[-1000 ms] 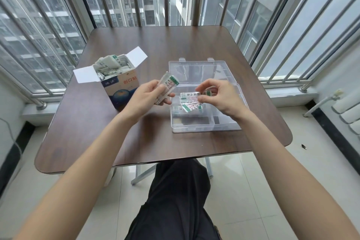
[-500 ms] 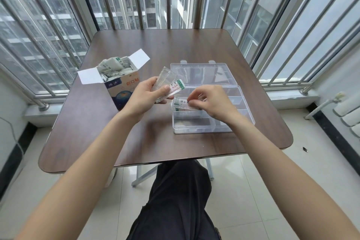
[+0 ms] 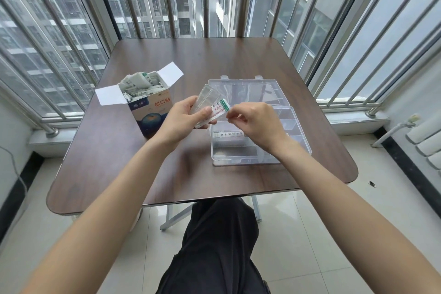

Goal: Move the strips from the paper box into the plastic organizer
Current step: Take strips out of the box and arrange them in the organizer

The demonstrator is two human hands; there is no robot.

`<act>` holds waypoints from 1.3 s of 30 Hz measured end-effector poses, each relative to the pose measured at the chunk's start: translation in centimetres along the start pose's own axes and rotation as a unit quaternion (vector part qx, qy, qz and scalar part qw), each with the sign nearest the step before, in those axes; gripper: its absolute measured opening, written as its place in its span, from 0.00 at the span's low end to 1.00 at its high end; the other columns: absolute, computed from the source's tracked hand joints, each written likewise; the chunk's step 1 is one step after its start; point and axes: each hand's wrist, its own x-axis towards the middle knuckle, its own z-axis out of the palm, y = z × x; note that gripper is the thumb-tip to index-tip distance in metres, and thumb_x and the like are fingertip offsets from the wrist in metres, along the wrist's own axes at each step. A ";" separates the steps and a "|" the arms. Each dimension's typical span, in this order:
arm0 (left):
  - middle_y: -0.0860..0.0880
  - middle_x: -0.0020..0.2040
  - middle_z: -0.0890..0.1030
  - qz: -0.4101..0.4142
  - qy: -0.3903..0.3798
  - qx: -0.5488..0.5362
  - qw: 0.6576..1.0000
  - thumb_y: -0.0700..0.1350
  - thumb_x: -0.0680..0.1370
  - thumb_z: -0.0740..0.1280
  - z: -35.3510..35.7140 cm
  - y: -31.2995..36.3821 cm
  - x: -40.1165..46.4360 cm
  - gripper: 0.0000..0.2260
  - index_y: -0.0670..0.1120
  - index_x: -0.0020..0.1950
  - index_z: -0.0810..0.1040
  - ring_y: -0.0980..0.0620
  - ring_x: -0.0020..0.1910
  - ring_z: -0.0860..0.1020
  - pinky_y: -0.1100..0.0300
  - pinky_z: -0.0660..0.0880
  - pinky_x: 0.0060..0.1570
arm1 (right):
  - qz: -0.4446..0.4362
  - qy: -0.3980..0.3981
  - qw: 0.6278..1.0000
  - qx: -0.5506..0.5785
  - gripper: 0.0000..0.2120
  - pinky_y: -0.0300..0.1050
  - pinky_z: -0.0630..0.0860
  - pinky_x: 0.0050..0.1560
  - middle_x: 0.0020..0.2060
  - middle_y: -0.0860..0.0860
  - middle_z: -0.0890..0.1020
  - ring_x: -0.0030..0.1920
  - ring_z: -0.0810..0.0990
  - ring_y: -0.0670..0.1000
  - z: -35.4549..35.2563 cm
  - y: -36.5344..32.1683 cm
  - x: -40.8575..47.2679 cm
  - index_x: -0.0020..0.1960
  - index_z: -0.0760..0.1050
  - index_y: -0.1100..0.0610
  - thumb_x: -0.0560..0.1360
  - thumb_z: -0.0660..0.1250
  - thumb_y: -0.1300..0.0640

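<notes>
An open paper box (image 3: pixel 152 112) stuffed with white strips (image 3: pixel 140 85) stands left of centre on the brown table (image 3: pixel 119 162). To its right lies the clear plastic organizer (image 3: pixel 238 153), its lid folded back. A row of strips (image 3: pixel 226 134) lies in one of its compartments. My left hand (image 3: pixel 183 118) grips a clear sleeve holding strips (image 3: pixel 210 107) above the table between box and organizer. My right hand (image 3: pixel 257 124) pinches the end of the top strip (image 3: pixel 223 106) sticking out of that sleeve.
Metal window bars surround the table on the far, left and right sides. The person's dark-clothed leg (image 3: pixel 219 246) sits under the table's near edge. A white radiator (image 3: pixel 427 141) stands at the far right on the tiled floor.
My right hand set strips down in the organizer, then rose back to my left hand and took hold of the top strip there. The camera view shifted slightly.
</notes>
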 end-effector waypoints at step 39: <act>0.54 0.51 0.80 0.273 -0.077 0.458 0.843 0.62 0.74 0.61 2.6 -1.9 -0.1 0.19 0.50 0.52 0.79 0.51 0.52 0.72 0.59 0.68 0.52 | 0.160 -0.153 0.974 -0.046 0.08 0.45 0.74 0.46 0.43 0.45 0.84 0.47 0.79 0.47 -3.4 0.5 -1.2 0.46 0.79 0.50 0.73 0.68 0.47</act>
